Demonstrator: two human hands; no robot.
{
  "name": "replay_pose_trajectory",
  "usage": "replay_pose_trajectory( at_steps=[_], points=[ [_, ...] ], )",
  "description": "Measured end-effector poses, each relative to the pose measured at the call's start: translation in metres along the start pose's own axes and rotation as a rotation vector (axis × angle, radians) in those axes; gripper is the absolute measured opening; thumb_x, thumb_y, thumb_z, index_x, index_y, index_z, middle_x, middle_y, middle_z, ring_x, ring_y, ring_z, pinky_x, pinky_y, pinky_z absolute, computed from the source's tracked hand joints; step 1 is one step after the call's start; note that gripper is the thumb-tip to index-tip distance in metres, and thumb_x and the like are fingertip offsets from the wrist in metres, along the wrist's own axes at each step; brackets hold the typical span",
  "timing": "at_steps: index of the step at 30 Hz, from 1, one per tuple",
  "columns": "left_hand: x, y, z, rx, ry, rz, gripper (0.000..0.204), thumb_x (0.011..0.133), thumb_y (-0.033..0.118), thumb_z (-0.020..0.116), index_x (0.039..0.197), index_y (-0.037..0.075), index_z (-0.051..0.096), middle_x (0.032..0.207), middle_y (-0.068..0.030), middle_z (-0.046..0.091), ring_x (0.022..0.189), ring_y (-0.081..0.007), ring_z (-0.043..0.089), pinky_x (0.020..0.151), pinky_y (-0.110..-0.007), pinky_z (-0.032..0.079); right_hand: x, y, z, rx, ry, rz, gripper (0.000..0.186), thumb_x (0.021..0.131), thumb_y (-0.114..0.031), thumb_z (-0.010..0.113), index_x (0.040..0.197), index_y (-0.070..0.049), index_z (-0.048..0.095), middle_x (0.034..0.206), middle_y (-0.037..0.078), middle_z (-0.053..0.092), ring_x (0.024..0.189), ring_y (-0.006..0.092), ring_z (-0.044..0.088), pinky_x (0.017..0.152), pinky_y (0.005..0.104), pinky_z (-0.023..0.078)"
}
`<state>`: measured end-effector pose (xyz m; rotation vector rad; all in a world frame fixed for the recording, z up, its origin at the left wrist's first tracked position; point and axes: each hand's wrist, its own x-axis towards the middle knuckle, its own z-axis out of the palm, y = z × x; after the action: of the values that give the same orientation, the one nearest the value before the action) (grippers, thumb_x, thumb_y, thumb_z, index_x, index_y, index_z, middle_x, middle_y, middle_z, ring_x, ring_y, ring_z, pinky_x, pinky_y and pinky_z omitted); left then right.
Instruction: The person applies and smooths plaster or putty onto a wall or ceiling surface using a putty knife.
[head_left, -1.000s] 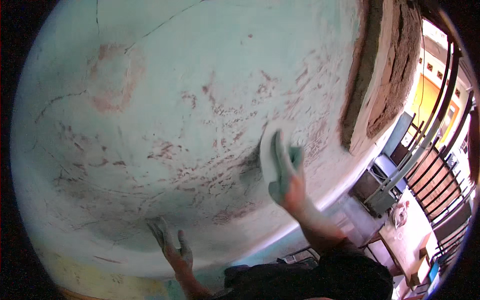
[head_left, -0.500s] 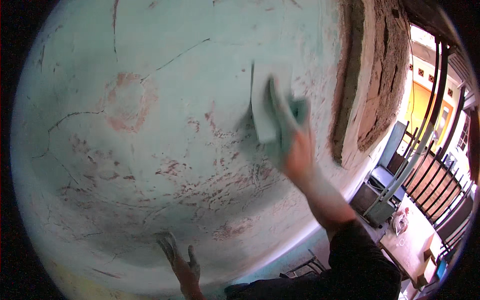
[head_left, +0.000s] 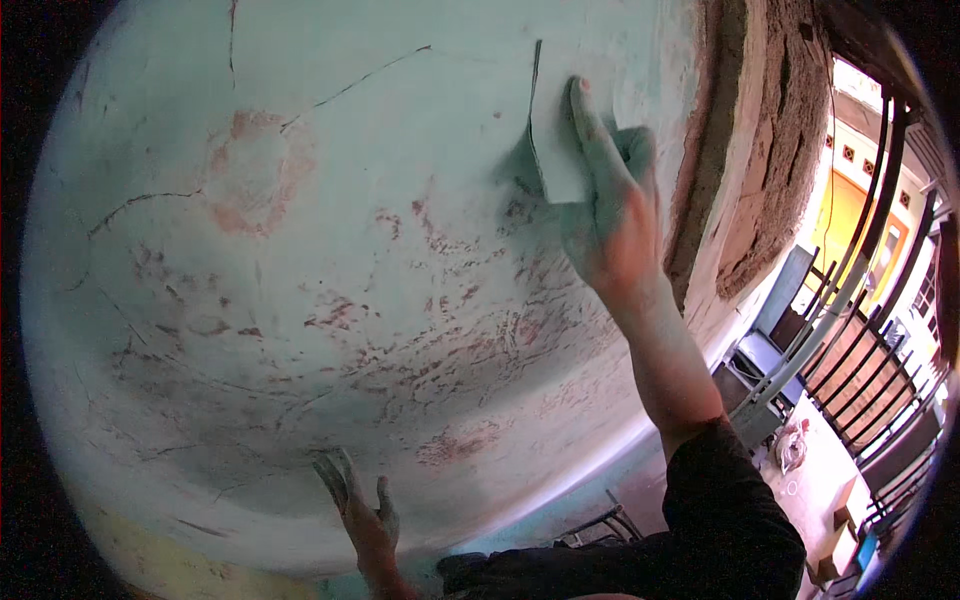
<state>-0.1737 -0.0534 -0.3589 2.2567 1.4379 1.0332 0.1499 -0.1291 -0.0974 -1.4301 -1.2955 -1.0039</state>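
Observation:
A pale green plastered wall [head_left: 350, 250] takes up most of the view, with dark cracks, reddish-brown worn patches and a round pinkish patch at the left. High on the right, my right hand [head_left: 622, 215] presses a pale, dark-edged sheet of sandpaper [head_left: 558, 140] against it. My thumb or a finger lies straight along the sheet, and whitish-green dust coats the hand. Lower down, my left hand [head_left: 362, 508] is dusty too, with its fingers spread. It is at the wall's lower part and holds nothing; whether it touches the surface I cannot tell.
Rough bare masonry [head_left: 770, 150] and a grooved edge run down the wall's right side. Beyond stand a black metal railing [head_left: 865, 390], a plastic bag [head_left: 791, 447] and cardboard boxes [head_left: 835, 550]. Dark metal-framed furniture [head_left: 605, 525] shows below.
My right hand has slid the sandpaper upward and slightly right along the wall. The left hand stays in nearly the same place, fingers still spread. The view has shifted slightly.

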Motion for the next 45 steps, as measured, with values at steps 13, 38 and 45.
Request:
replay_pose_trajectory(
  at_steps=[13,38,45],
  points=[
    [-0.002,0.007,0.005,0.019,0.02,0.009,0.075,0.095,0.016,0.064,0.159,0.009,0.024,0.165,-0.022,0.012,0.152,-0.0419,0.007,0.122,-0.052,0.016,0.008,0.01,0.001,0.053,0.068,-0.06,0.073,0.072,-0.002,0.052,0.144,0.008,0.046,0.139,0.024,0.056,0.091,0.0318,0.05,0.089,0.0355,0.043],
    [-0.004,-0.002,0.006,0.031,-0.025,0.087,0.09,0.089,0.013,0.07,0.161,0.014,0.015,0.166,-0.022,0.007,0.152,-0.0463,0.004,0.122,-0.056,0.017,0.006,0.011,0.007,-0.009,0.103,-0.1,0.067,0.083,-0.017,0.052,0.144,0.009,0.045,0.135,0.025,0.059,0.086,0.0309,0.049,0.087,0.0359,0.043],
    [-0.006,0.004,0.007,0.066,-0.067,0.007,0.087,0.091,0.013,0.068,0.16,0.013,0.016,0.166,-0.0224,0.005,0.152,-0.0437,0.004,0.122,-0.054,0.018,-0.009,0.005,0.005,0.078,0.035,-0.101,0.064,0.081,-0.009,0.049,0.141,0.012,0.047,0.125,0.023,0.063,0.086,0.0297,0.047,0.087,0.0345,0.042]
  ],
)
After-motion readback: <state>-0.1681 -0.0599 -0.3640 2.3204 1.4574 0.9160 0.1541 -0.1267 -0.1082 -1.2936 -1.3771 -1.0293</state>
